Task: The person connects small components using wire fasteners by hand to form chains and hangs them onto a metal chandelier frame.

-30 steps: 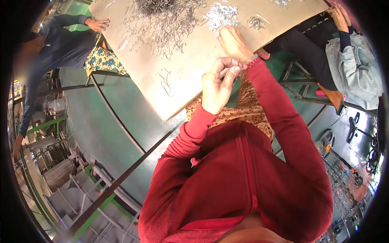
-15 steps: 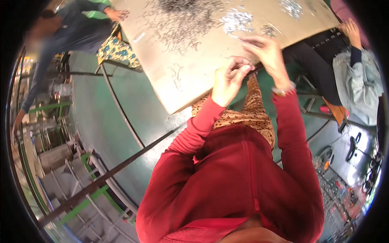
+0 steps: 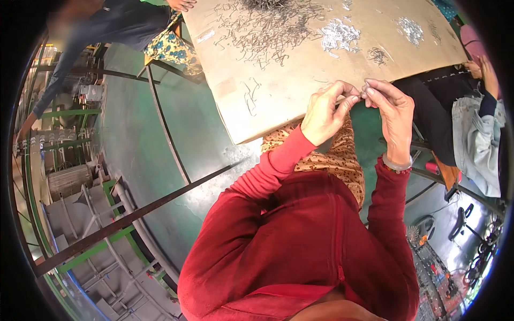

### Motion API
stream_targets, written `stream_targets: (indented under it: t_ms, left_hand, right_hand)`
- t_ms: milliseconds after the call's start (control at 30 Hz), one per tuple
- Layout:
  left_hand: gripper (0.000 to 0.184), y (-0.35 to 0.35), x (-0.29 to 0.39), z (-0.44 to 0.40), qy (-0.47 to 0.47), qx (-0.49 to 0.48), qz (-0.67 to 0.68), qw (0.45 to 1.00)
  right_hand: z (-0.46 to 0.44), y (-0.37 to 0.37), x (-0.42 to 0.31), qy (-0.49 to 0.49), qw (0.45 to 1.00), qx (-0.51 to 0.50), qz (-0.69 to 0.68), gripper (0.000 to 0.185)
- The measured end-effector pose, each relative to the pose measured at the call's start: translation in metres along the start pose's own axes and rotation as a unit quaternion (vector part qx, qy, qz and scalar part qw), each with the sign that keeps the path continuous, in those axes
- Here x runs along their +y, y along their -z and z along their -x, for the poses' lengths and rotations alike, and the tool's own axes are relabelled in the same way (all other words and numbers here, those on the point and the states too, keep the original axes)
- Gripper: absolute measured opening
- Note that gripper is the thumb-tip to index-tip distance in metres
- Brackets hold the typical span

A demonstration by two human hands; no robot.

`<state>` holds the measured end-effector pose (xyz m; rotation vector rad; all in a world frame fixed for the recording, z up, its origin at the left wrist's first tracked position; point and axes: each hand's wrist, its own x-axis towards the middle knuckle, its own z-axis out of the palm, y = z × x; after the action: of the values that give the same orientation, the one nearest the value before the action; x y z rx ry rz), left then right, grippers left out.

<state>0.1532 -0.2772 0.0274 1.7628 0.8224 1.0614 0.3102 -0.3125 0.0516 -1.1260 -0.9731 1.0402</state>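
My left hand (image 3: 327, 111) is closed in a pinch just off the near table edge, thumb against the bent fingers. Fingertip to fingertip with it, my right hand (image 3: 395, 109) pinches too. Whatever they hold between them is too small to make out. Beyond my hands, a pile of small silvery-white pieces (image 3: 339, 37) lies on the brown table top (image 3: 289, 85). A small heap of thin dark pieces (image 3: 378, 56) sits nearer my right hand. To the left spreads a large scatter of dark, bent wire-like pieces (image 3: 267, 33).
Several loose dark wires (image 3: 251, 97) lie near the table's left corner. Farther right is another silvery pile (image 3: 410, 31). One person in a dark top (image 3: 128, 24) is at the left side; another person's hand (image 3: 488, 77) shows at the right. A metal frame bar (image 3: 139, 218) crosses the lower left.
My right hand has come back from beside the silvery pile to meet my left fingertips, and its fingers have closed. The whole view has shifted, with the table appearing higher and farther right.
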Motion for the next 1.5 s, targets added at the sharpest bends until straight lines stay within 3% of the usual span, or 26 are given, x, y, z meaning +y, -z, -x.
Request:
stream_targets:
  t_ms: [33,133,200,267,300,367,400,467,567,667,700,800,900,1000,1067,1133,1200,1267,1367,1500]
  left_hand:
    - [0.012,-0.001,-0.004,0.0,-0.041,0.014,-0.035,0.998]
    - [0.013,-0.001,-0.006,0.001,-0.027,0.003,-0.11,0.994]
    - [0.017,-0.001,-0.013,0.005,-0.01,0.002,-0.089,0.996]
    - [0.021,0.002,-0.017,0.007,-0.002,-0.002,-0.05,0.999]
    - [0.031,0.006,-0.018,0.007,0.0,0.018,-0.086,0.996]
    - [0.035,0.033,-0.03,-0.004,0.009,0.062,-0.161,0.985]
    - [0.034,0.056,-0.036,-0.016,0.049,0.041,-0.235,0.97]
    - [0.016,0.107,-0.08,-0.035,0.005,0.077,-0.386,0.919]
    - [0.011,0.155,-0.122,-0.045,0.012,0.049,-0.442,0.896]
    - [0.011,0.157,-0.149,-0.039,-0.009,0.014,-0.47,0.883]
    - [0.013,0.157,-0.153,-0.036,0.031,-0.003,-0.466,0.884]
    - [0.008,0.15,-0.151,-0.036,-0.007,0.024,-0.551,0.834]
    - [0.008,0.141,-0.142,-0.039,-0.057,0.102,-0.454,0.883]
    - [0.011,0.102,-0.096,-0.035,0.028,0.095,-0.181,0.978]
    - [0.012,0.069,-0.052,-0.027,0.059,0.026,0.002,0.998]
    - [0.011,0.042,-0.018,-0.011,0.088,-0.023,0.167,0.982]
    - [0.011,0.026,0.005,0.003,0.087,-0.09,0.169,0.978]
    - [0.008,0.011,0.02,0.01,0.118,-0.067,0.237,0.962]
    - [0.009,0.0,0.011,0.009,0.026,-0.053,0.146,0.988]
    - [0.009,-0.002,0.01,0.008,0.006,-0.029,0.09,0.996]
  right_hand:
    - [0.0,0.001,0.002,0.002,1.0,0.003,0.003,0.018]
    - [0.003,-0.006,0.005,0.035,0.997,0.03,0.053,0.017]
    - [0.006,-0.015,0.007,0.06,0.992,0.058,0.097,0.017]
    - [0.008,-0.018,0.014,0.093,0.991,0.062,0.074,0.016]
    - [0.008,-0.019,0.017,0.103,0.99,0.065,0.064,0.016]
    - [0.008,-0.018,0.019,0.117,0.99,0.066,0.052,0.015]
    - [0.008,-0.017,0.02,0.114,0.99,0.063,0.047,0.016]
    - [0.01,-0.014,0.021,0.111,0.991,0.059,0.041,0.016]
    - [0.012,-0.01,0.02,0.105,0.993,0.053,0.027,0.016]
    - [0.015,-0.008,0.016,0.112,0.992,0.05,0.034,0.017]
    - [0.017,-0.007,0.015,0.112,0.992,0.05,0.028,0.017]
    - [0.022,-0.005,0.012,0.116,0.992,0.048,0.019,0.017]
    - [0.027,-0.002,0.013,0.118,0.991,0.05,0.022,0.017]
    - [0.035,-0.006,0.008,0.087,0.993,0.074,0.021,0.016]
    - [0.037,-0.006,0.012,0.087,0.993,0.075,0.005,0.016]
    - [0.04,-0.006,0.015,0.085,0.993,0.08,0.007,0.016]
    - [0.043,-0.008,0.016,0.083,0.993,0.079,0.011,0.016]
    - [0.045,-0.009,0.017,0.092,0.993,0.073,0.017,0.016]
    - [0.048,-0.01,0.017,0.103,0.992,0.071,0.035,0.016]
    - [0.048,-0.012,0.016,0.105,0.991,0.065,0.058,0.017]
